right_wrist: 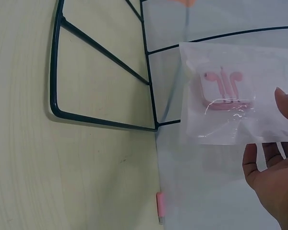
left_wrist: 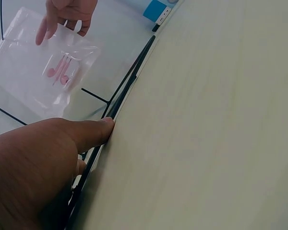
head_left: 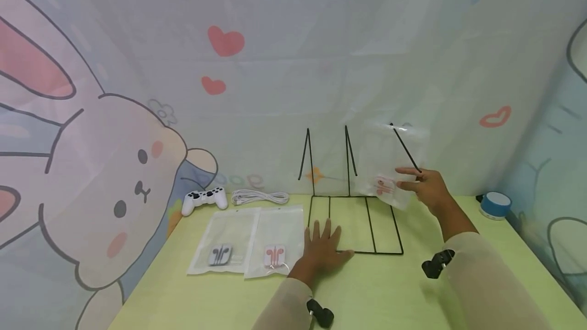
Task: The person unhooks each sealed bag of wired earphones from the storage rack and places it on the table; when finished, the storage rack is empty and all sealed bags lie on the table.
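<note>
A black wire display rack [head_left: 376, 225] with three upright hooks stands on the table. On its right hook hangs a clear plastic bag [head_left: 367, 167] holding pink earphones in a case [right_wrist: 228, 86]. My right hand [head_left: 428, 187] is at this bag's right edge, thumb and fingers apart, the thumb over the bag's front in the right wrist view. Some of its fingertips are hidden behind the bag. My left hand [head_left: 323, 251] lies spread over the rack's base at the front left, its thumb touching the front wire [left_wrist: 120, 103].
Left of the rack lie two flat bags, one with dark earphones [head_left: 220, 254] and one with pink earphones [head_left: 275, 256]. Behind them are a white game controller [head_left: 205, 199] and a coiled white cable [head_left: 260, 197]. A blue-and-white round object [head_left: 495, 205] sits at the right rear.
</note>
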Available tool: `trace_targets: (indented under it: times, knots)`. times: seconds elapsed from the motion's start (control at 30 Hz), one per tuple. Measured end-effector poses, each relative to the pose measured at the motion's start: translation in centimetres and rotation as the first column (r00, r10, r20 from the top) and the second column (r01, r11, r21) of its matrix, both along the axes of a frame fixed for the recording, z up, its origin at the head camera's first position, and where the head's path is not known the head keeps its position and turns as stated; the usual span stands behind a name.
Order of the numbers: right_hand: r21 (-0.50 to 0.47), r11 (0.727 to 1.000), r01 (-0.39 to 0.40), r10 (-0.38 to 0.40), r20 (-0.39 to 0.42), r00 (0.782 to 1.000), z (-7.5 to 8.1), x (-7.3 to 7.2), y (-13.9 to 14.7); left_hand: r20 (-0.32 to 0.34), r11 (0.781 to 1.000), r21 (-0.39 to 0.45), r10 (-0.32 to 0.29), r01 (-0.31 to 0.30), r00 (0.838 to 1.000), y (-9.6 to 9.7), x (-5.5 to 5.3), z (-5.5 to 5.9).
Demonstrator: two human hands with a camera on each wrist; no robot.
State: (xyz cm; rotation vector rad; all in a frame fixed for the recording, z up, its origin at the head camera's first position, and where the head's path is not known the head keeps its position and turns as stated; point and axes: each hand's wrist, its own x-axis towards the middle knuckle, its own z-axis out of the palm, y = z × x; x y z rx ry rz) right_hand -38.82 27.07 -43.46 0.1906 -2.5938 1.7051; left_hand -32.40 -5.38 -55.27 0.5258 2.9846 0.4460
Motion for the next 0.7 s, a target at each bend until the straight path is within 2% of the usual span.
trace_targets:
  times: [0.17,0.33,0.7]
  knots:
    - [0.023,1.000,-0.005,0.005,0.007,1.000,0.0,-0.3,0.2,0.000,1.000,-0.004,0.001,-0.001,1.000,0.0,-0.2,-0.4]
    - [0.025,1.000,0.003,-0.003,0.000,1.000,-0.1,-0.1,0.3,0.006,1.000,-0.005,0.003,-0.003,1.000,0.1,-0.2,-0.3]
    - [0.013,0.997,0.072,-0.071,-0.079,0.994,-0.2,0.8,0.3,-0.004,1.000,-0.020,0.003,-0.003,1.000,0.0,-0.3,-0.1]
